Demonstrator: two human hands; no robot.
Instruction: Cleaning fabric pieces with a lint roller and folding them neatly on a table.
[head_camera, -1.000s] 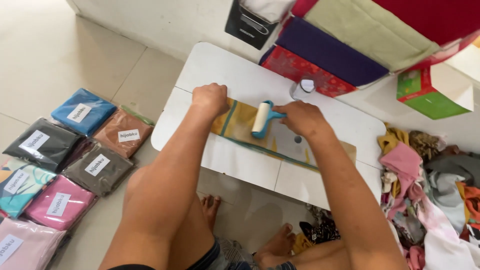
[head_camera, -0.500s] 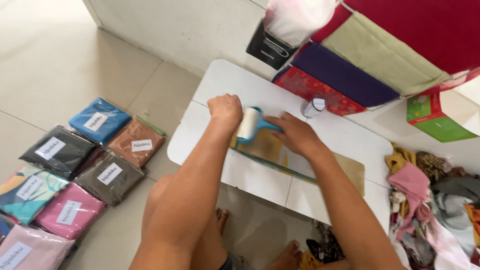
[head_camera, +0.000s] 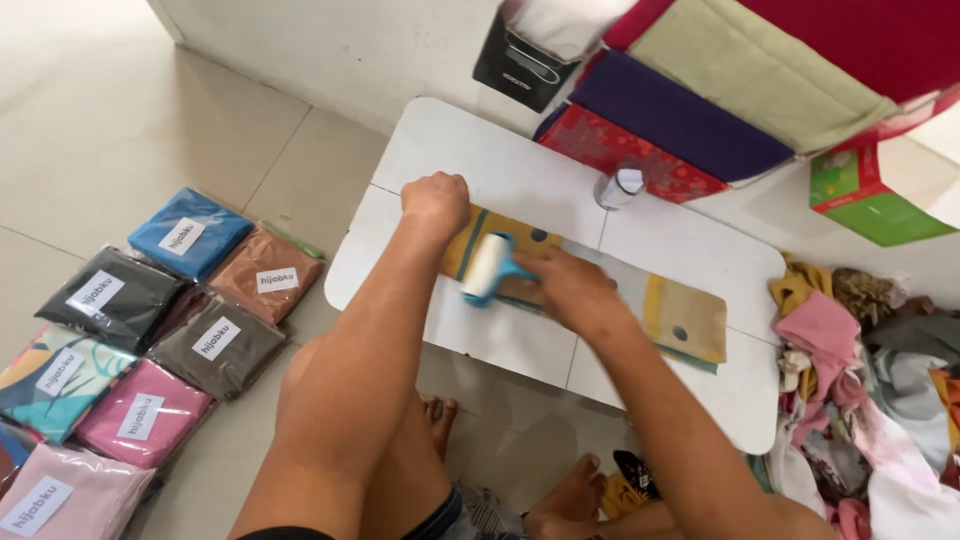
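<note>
One long yellow cloth strip with green edges (head_camera: 600, 290) lies flat on the white table (head_camera: 500, 160). The clenched left hand (head_camera: 436, 200) presses its end, and the right hand (head_camera: 556, 285) grips one blue-handled white roller (head_camera: 487, 268).

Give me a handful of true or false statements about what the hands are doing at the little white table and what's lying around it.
1. The right hand holds a lint roller on the folded cloth. True.
2. The left hand is lifted off the cloth. False: its fist presses the cloth's left end.
3. The roller's handle is red. False: it is blue.
4. Bagged fabrics lie on the floor left of the white table. True.
</note>
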